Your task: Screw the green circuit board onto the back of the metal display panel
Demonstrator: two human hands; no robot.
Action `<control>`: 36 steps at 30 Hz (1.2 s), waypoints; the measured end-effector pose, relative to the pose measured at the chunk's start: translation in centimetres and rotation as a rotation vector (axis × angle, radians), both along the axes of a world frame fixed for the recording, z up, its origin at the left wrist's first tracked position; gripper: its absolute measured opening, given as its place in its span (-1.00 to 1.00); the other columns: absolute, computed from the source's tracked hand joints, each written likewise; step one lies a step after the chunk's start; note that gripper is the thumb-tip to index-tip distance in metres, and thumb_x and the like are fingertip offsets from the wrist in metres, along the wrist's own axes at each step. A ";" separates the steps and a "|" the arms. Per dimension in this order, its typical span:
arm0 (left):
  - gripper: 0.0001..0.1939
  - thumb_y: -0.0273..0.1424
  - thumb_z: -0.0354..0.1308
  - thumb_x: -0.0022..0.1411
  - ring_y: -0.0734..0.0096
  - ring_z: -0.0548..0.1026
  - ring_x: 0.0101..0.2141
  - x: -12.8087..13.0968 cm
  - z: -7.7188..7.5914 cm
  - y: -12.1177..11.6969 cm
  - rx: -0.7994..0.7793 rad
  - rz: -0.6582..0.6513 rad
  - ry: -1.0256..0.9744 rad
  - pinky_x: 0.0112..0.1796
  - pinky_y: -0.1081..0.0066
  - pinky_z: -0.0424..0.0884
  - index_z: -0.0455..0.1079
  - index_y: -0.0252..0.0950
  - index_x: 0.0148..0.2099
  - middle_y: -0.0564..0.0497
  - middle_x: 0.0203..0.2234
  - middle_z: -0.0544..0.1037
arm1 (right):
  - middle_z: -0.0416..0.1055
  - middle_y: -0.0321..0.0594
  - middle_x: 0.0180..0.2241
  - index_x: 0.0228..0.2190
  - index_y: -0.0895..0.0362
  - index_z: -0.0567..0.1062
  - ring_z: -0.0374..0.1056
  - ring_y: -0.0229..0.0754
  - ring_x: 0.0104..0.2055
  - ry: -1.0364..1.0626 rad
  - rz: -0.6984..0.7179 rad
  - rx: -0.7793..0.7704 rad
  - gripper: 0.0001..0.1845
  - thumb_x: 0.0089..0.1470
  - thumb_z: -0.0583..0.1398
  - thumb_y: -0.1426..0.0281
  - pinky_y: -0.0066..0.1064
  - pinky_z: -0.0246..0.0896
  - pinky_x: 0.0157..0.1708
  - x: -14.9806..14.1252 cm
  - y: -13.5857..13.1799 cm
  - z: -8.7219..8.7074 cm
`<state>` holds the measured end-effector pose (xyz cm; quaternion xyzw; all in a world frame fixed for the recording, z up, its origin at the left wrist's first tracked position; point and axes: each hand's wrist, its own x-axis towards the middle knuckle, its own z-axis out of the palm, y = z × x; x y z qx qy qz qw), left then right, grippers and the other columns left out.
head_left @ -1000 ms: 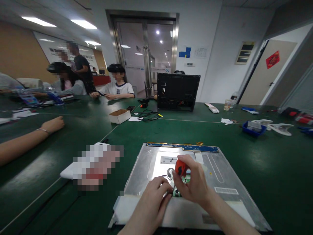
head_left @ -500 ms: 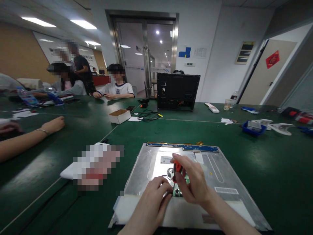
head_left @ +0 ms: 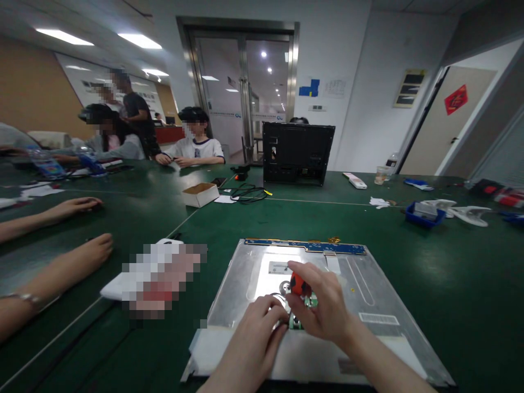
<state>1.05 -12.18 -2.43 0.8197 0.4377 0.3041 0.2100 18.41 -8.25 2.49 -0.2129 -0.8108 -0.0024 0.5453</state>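
Note:
A silver display panel (head_left: pixel 352 289) lies flat on the table before me, metal back up, with a blue circuit strip (head_left: pixel 295 245) along its far edge. My right hand (head_left: pixel 323 305) holds the red and black handle of a screwdriver (head_left: pixel 300 284) between thumb and fingers, above the small green circuit board (head_left: pixel 296 321). The screwdriver's tip is hidden. Beside it my left hand (head_left: pixel 262 322) rests on the panel, fingers curled together at the board's left edge; what they pinch is hidden. A dark thin cable (head_left: pixel 279 296) loops near those fingertips.
Left of the panel lies a white case (head_left: pixel 118 284), partly pixelated. A co-worker's two forearms (head_left: pixel 61 267) reach in from the left. Farther off are an open box (head_left: pixel 200 195), black cables (head_left: pixel 248 194), a black monitor housing (head_left: pixel 298 153) and a blue tray (head_left: pixel 424 214).
The screwdriver handle has turned and tilted within my right hand's fingers, whose tips shifted slightly. My left hand stays put. At the left, the co-worker's arms have moved, one nearer to me.

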 end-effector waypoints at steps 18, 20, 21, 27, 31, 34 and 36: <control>-0.82 -0.52 0.02 0.28 0.15 0.47 -0.12 0.0 0.1 -0.1 0.012 0.010 -0.011 -0.11 0.21 0.45 0.42 -0.24 -0.16 -0.13 -0.14 0.49 | 0.40 -0.32 -0.47 0.09 0.10 0.24 0.27 -0.25 -0.56 0.020 -0.064 0.038 -0.56 0.17 0.12 0.46 -0.42 0.15 -0.60 -0.1 -0.1 -0.3; -0.82 -0.52 0.03 0.27 0.15 0.47 -0.12 0.1 0.2 -0.1 0.016 0.007 -0.020 -0.11 0.21 0.45 0.43 -0.23 -0.16 -0.13 -0.14 0.50 | 0.43 -0.29 -0.44 0.12 0.10 0.23 0.31 -0.23 -0.53 0.010 -0.060 0.020 -0.54 0.18 0.11 0.45 -0.42 0.19 -0.59 0.0 -0.2 -0.2; -0.82 -0.51 0.03 0.27 0.16 0.47 -0.13 0.1 0.2 -0.1 0.018 0.007 -0.024 -0.12 0.22 0.45 0.43 -0.23 -0.16 -0.13 -0.15 0.50 | 0.44 -0.26 -0.42 0.14 0.11 0.22 0.34 -0.21 -0.50 0.005 -0.047 0.009 -0.51 0.17 0.09 0.45 -0.41 0.22 -0.58 0.0 -0.2 0.0; -0.81 -0.53 0.00 0.29 0.17 0.47 -0.12 0.1 0.2 -0.1 -0.003 -0.011 -0.006 -0.12 0.21 0.43 0.42 -0.24 -0.16 -0.14 -0.14 0.49 | 0.49 -0.16 -0.32 0.22 0.16 0.14 0.41 -0.17 -0.43 -0.003 0.015 -0.017 -0.39 0.12 0.02 0.52 -0.37 0.34 -0.53 0.1 -0.3 0.4; -0.81 -0.54 0.00 0.29 0.16 0.46 -0.12 0.0 0.2 -0.1 -0.007 0.001 0.005 -0.13 0.22 0.43 0.41 -0.23 -0.16 -0.13 -0.14 0.48 | 0.46 -0.23 -0.37 0.20 0.11 0.17 0.35 -0.22 -0.48 0.010 -0.050 -0.018 -0.44 0.17 0.06 0.49 -0.42 0.25 -0.59 -0.1 -0.1 0.0; -0.81 -0.54 0.00 0.30 0.16 0.45 -0.11 0.0 0.1 -0.1 -0.019 0.004 0.014 -0.11 0.22 0.42 0.40 -0.23 -0.15 -0.13 -0.13 0.47 | 0.40 -0.30 -0.43 0.16 0.08 0.20 0.31 -0.23 -0.51 0.028 -0.086 0.012 -0.50 0.21 0.11 0.45 -0.44 0.18 -0.61 -0.3 0.1 -0.4; -0.82 -0.54 0.00 0.30 0.15 0.45 -0.09 0.0 0.0 -0.1 -0.024 0.001 0.012 -0.10 0.21 0.42 0.39 -0.23 -0.14 -0.13 -0.11 0.47 | 0.39 -0.33 -0.46 0.15 0.08 0.21 0.29 -0.25 -0.53 0.027 -0.077 0.027 -0.52 0.22 0.14 0.41 -0.44 0.18 -0.61 -0.3 0.2 -0.5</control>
